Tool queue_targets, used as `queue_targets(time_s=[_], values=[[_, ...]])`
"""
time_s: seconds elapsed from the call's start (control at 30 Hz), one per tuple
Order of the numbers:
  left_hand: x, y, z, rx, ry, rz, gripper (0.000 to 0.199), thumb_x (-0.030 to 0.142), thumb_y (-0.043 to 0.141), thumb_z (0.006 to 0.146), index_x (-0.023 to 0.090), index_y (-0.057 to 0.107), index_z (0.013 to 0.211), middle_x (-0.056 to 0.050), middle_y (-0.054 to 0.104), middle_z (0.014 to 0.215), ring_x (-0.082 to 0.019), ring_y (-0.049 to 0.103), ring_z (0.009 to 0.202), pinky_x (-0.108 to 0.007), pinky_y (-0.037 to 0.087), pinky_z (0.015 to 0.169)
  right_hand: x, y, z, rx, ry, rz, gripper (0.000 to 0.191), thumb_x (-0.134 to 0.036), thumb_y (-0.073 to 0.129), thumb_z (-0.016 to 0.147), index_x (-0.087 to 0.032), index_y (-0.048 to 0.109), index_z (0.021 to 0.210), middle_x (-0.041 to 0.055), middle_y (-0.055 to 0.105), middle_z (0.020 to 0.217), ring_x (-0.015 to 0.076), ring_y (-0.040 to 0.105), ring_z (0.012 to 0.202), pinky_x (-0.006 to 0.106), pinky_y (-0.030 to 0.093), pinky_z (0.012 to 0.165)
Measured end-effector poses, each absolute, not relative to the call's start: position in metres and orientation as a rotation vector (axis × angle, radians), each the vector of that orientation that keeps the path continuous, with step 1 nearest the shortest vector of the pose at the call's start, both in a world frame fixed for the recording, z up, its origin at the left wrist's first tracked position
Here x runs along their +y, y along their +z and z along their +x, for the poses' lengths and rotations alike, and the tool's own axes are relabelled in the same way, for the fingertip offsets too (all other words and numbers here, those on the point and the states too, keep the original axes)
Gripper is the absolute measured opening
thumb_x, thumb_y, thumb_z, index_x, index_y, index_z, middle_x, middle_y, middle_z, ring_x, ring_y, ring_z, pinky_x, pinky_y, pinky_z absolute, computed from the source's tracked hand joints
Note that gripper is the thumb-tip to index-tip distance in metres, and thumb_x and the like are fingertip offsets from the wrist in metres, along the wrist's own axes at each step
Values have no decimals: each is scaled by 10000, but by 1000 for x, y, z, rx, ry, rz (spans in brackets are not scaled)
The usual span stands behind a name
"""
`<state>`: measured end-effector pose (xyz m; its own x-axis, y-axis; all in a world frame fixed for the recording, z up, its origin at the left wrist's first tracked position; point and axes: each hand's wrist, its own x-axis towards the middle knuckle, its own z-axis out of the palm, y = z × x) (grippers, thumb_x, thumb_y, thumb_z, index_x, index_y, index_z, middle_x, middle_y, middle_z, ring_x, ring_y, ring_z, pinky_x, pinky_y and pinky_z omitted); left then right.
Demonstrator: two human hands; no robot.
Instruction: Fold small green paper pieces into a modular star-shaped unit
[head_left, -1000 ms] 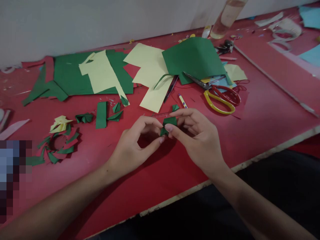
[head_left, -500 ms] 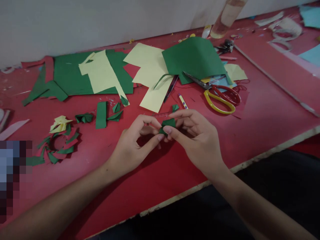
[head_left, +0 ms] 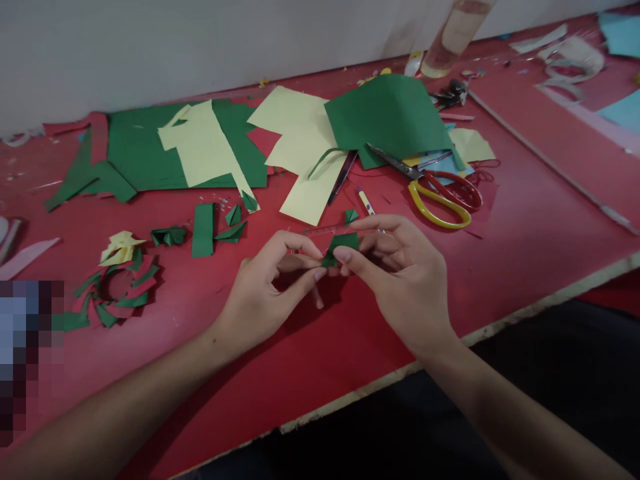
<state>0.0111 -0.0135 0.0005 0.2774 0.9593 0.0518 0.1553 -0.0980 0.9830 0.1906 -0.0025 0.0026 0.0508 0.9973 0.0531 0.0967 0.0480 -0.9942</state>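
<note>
A small folded piece of green paper (head_left: 344,244) is held above the red table, pinched from both sides. My left hand (head_left: 280,277) grips its left end between thumb and forefinger. My right hand (head_left: 405,280) has its thumb on the right part, with the fingers curled behind it. Just beyond the fingers lie a small green folded piece (head_left: 351,216), a spotted pen (head_left: 366,201) and a ruler partly hidden by the hands. To the left are a green paper strip (head_left: 203,230) and more folded green pieces (head_left: 231,232).
Scissors (head_left: 440,193) with red and yellow handles lie behind my right hand. Green sheets (head_left: 387,110) and cream paper (head_left: 303,137) spread along the wall. A red-green paper ring (head_left: 117,293) rests at left. A bottle (head_left: 455,37) stands at the back.
My right hand has shifted slightly right, and more of the green paper shows between the hands. The left hand's lower fingers have moved a little; its pinch stays in place.
</note>
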Motion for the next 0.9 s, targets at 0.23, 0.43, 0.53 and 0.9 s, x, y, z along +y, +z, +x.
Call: queue_targets(time_s=[0.23,0.43,0.53,0.9], values=[[-14,0,9,1025,1038,1501,171,122,571,980,223,519,1107,22,728,885,-98,721,714,-242,572,743,-1,3,193,-1256,1101,-1243,243,-210,811,816,-247,660,1002,-81,596,656,110,670,583,242,543,577],[-11,-1,10,979,1076,1533,139,159,644,951,211,618,1077,27,687,935,-66,707,750,-177,575,738,-2,2,190,-1294,1200,-1198,230,-190,802,819,-235,659,994,-91,631,650,89,672,581,212,542,590],[-11,1,10,1048,1062,1508,109,148,680,924,206,658,1014,36,714,881,-66,718,783,-142,574,740,-2,2,191,-1318,1221,-1179,237,-176,794,823,-234,680,1022,-91,641,652,82,669,589,201,543,596],[-12,4,12,1107,1103,1472,125,120,713,890,203,701,984,51,762,826,-65,749,766,-116,602,767,-2,2,192,-1359,1248,-1130,332,-152,776,844,-252,703,1152,-80,700,717,83,711,668,201,587,691]])
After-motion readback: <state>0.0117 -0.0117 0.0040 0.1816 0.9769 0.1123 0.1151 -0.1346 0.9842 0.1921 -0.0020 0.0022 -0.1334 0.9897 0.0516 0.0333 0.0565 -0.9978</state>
